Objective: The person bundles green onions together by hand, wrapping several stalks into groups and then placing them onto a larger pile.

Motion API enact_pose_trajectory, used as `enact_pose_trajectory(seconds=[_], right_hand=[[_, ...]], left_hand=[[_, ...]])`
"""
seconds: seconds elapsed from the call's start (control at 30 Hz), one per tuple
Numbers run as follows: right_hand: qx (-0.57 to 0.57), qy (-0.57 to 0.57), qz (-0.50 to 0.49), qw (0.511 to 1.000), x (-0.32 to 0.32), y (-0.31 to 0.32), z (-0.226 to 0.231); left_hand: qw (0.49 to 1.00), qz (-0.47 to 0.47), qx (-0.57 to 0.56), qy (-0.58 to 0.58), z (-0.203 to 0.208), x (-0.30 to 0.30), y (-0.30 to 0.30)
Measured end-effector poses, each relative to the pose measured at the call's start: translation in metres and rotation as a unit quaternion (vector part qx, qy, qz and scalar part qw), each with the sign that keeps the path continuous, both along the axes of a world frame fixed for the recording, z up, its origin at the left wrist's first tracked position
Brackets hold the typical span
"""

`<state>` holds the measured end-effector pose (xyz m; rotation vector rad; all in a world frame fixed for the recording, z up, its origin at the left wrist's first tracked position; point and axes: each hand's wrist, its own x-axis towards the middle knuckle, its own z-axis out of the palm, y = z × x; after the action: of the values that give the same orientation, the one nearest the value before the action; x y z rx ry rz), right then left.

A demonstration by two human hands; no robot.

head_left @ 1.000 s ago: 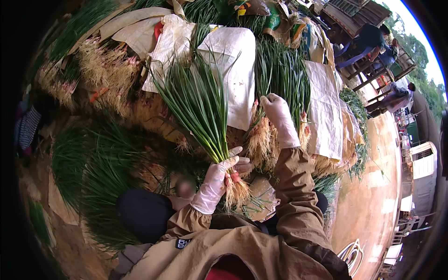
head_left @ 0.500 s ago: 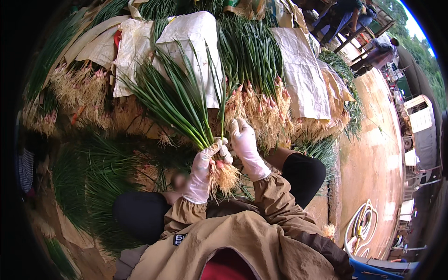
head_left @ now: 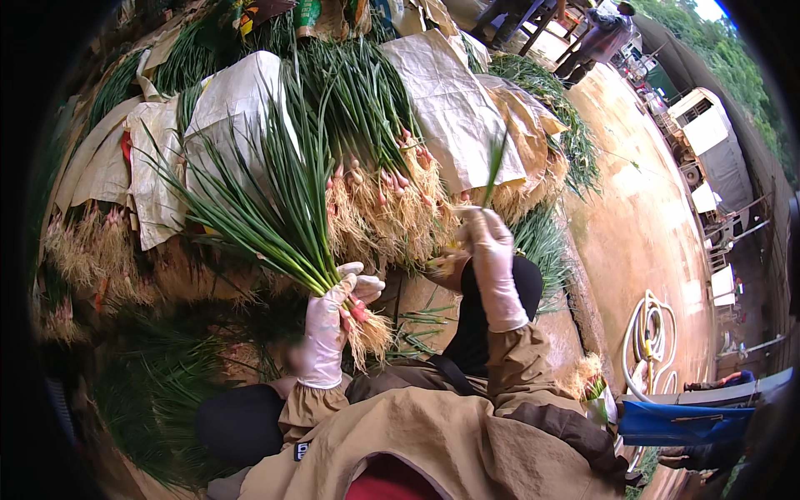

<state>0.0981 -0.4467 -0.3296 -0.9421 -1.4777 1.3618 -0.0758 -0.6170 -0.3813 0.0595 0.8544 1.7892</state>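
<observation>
My left hand (head_left: 323, 337), in a pale, stained glove, is closed round the lower stems of a bunch of spring onions (head_left: 287, 237). Their long green leaves fan up and to the left, while the reddish bulbs and straw-coloured roots hang below the palm. Held apart to the right, my gloved right hand (head_left: 493, 271) pinches a thin green onion leaf (head_left: 495, 167) that stands up from its fingers. Motion smears the fingertips and what dangles beside them. Just beyond both hands lies a heap of spring onions (head_left: 387, 179), roots toward me.
White sacking sheets (head_left: 454, 108) cover parts of the heap. More green leaves (head_left: 167, 400) lie on the ground at my left. A coiled pale hose (head_left: 648, 342) and a blue object (head_left: 683, 423) are at the right. Other people (head_left: 596, 37) and a truck (head_left: 708, 125) show farther off.
My right hand has moved right, away from the bunch, with a leaf in its fingers. The left hand has shifted slightly left and down with the bunch. The view has swung to the right.
</observation>
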Motion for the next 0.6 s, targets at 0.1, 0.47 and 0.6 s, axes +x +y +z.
enact_pose_trajectory(seconds=[0.1, 0.47, 0.6], right_hand=[[0.040, -0.119, -0.178, 0.976, 0.119, 0.056, 0.007], [0.316, -0.466, 0.036, 0.826, -0.043, 0.077, 0.015], [0.203, -0.509, 0.055, 0.834, -0.090, 0.099, 0.003]], left_hand=[[0.998, -0.024, 0.026, 0.056, -0.018, -0.017, -0.007], [0.996, -0.001, -0.008, 0.094, -0.001, -0.027, -0.006], [0.998, -0.015, 0.031, 0.057, -0.010, -0.028, -0.006]])
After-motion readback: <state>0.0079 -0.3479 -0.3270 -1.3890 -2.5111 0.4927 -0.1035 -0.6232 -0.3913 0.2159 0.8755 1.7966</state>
